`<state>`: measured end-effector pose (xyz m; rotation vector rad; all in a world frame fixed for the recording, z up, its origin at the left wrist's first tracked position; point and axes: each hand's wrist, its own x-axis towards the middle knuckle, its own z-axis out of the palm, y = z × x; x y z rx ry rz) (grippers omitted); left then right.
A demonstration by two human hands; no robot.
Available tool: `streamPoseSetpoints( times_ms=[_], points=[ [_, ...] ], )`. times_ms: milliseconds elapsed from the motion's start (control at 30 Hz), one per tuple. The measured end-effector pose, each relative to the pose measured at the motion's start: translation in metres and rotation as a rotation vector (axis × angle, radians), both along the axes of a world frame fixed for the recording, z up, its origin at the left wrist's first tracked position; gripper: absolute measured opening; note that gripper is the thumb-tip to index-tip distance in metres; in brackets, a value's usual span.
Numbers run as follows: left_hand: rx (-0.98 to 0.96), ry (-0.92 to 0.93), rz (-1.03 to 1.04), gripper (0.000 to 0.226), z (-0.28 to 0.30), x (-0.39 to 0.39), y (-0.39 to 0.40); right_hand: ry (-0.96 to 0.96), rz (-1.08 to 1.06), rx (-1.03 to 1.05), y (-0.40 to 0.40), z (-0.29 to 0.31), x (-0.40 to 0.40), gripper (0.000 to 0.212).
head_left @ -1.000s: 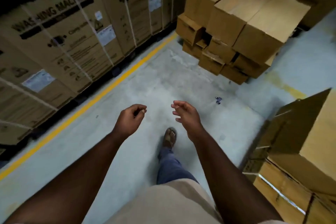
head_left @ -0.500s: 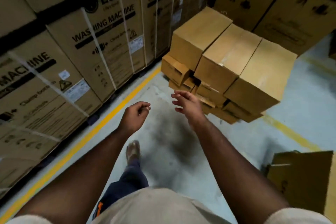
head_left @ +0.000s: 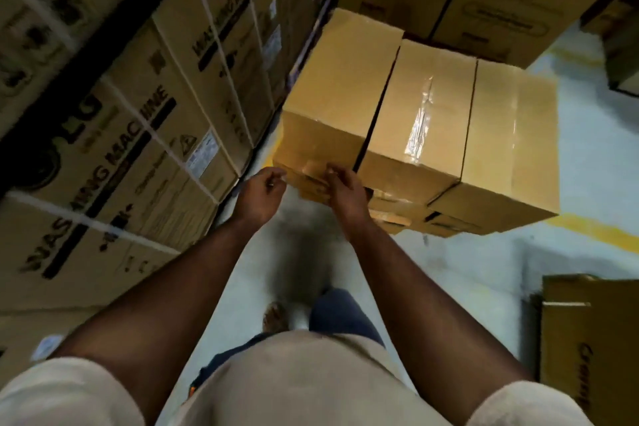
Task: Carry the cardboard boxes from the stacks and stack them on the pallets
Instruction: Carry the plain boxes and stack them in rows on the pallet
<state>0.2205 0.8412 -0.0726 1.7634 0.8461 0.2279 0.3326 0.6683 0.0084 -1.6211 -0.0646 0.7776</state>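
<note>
Grey concrete floor [head_left: 460, 287], yellow line [head_left: 598, 230], stacked cardboard boxes [head_left: 425, 121], left hand [head_left: 259, 194] and right hand [head_left: 345, 194] grip released.

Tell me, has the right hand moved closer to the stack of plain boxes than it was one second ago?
Yes. The right hand now overlaps the near face of the left box in the stack; earlier it hung over bare floor well short of the stack.

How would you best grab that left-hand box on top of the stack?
Judging by its long shape, take the left top box with one hand on each long side near its closer end, coming from the front. The left side is free; the middle box sits close on the right.
</note>
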Motion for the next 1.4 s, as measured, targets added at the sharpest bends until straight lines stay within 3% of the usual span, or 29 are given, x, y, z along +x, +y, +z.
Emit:
streamPoseSetpoints(
  times_ms=[100, 167, 233, 300, 433, 567, 667, 767, 833, 933, 1033, 1133, 1267, 1400],
  points=[
    [0.024, 0.019, -0.063, 0.029, 0.019, 0.064, 0.025, 0.058, -0.129, -0.042, 0.028, -0.025, 0.054, 0.021],
    [0.052, 0.071, -0.072, 0.014, 0.010, 0.113, 0.050, 0.073, -0.160, -0.123, 0.048, -0.055, 0.101, 0.036],
    [0.037, 0.113, -0.035, 0.015, 0.001, 0.148, 0.065, 0.065, -0.168, -0.164, 0.063, -0.085, 0.140, 0.050],
    [0.029, 0.201, -0.018, 0.028, -0.023, 0.188, 0.090, 0.018, -0.197, -0.214, 0.088, -0.100, 0.185, 0.066],
    [0.129, 0.437, -0.043, 0.080, -0.079, 0.244, 0.150, -0.118, -0.142, -0.338, 0.127, -0.122, 0.249, 0.066],
    [0.040, 0.498, -0.079, 0.059, -0.100, 0.290, 0.189, -0.166, -0.010, -0.518, 0.147, -0.151, 0.286, 0.069],
    [0.002, 0.504, -0.125, 0.093, -0.095, 0.317, 0.193, -0.190, 0.038, -0.659, 0.155, -0.159, 0.296, 0.075],
    [0.012, 0.494, -0.164, 0.088, -0.104, 0.324, 0.195, -0.154, -0.034, -0.732, 0.151, -0.160, 0.295, 0.074],
    [0.041, 0.481, -0.179, 0.093, -0.107, 0.327, 0.193, -0.104, -0.089, -0.730, 0.147, -0.168, 0.291, 0.077],
    [0.049, 0.535, -0.150, 0.073, -0.119, 0.317, 0.205, -0.028, -0.165, -0.723, 0.145, -0.177, 0.285, 0.082],
    [-0.143, 0.479, 0.070, 0.094, -0.145, 0.308, 0.232, 0.069, -0.168, -0.629, 0.146, -0.187, 0.296, 0.075],
    [-0.224, 0.426, 0.094, 0.086, -0.197, 0.308, 0.268, 0.210, -0.178, -0.422, 0.147, -0.204, 0.319, 0.063],
    [-0.241, 0.382, 0.042, 0.100, -0.192, 0.324, 0.264, 0.248, -0.246, -0.300, 0.145, -0.218, 0.329, 0.085],
    [-0.259, 0.303, 0.051, 0.089, -0.141, 0.311, 0.230, 0.176, -0.278, -0.304, 0.134, -0.206, 0.304, 0.093]
  ],
)
